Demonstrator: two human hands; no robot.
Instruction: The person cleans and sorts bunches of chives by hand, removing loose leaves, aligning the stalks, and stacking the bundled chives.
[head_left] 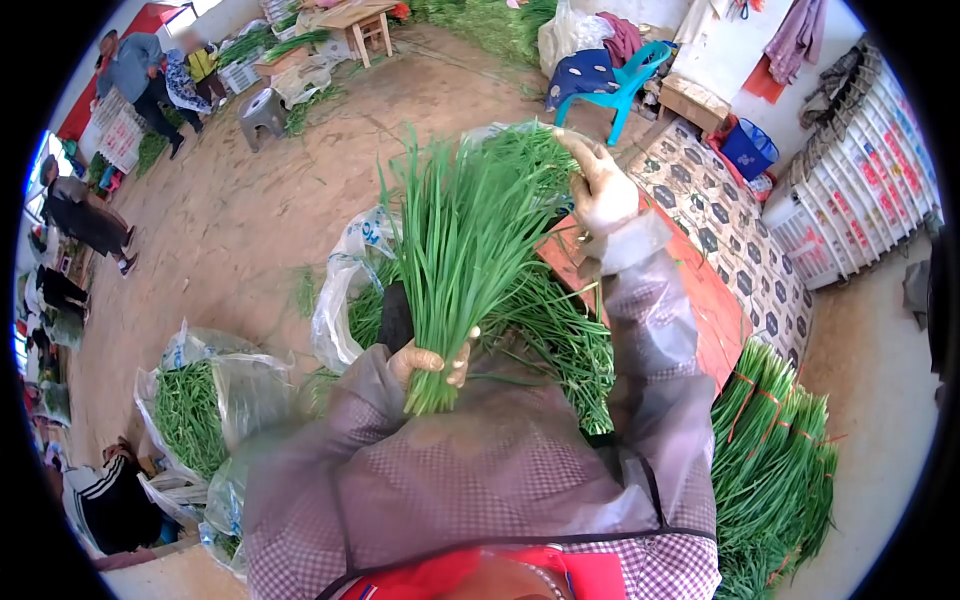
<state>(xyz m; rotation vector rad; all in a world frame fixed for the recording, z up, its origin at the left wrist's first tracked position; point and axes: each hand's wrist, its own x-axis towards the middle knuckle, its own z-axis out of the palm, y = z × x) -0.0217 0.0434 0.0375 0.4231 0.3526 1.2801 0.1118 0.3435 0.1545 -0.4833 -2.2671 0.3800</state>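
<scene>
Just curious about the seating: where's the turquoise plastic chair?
In the head view, the turquoise chair stands at upper right, beyond the raised right hand, beside a wooden bench.

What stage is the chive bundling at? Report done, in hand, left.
Done: tied chive bundles lie stacked beside the red table. In hand: the left hand grips the base of an untied chive bunch while the right hand touches its tips. Left: loose chives on the lap and filled plastic bags.
</scene>
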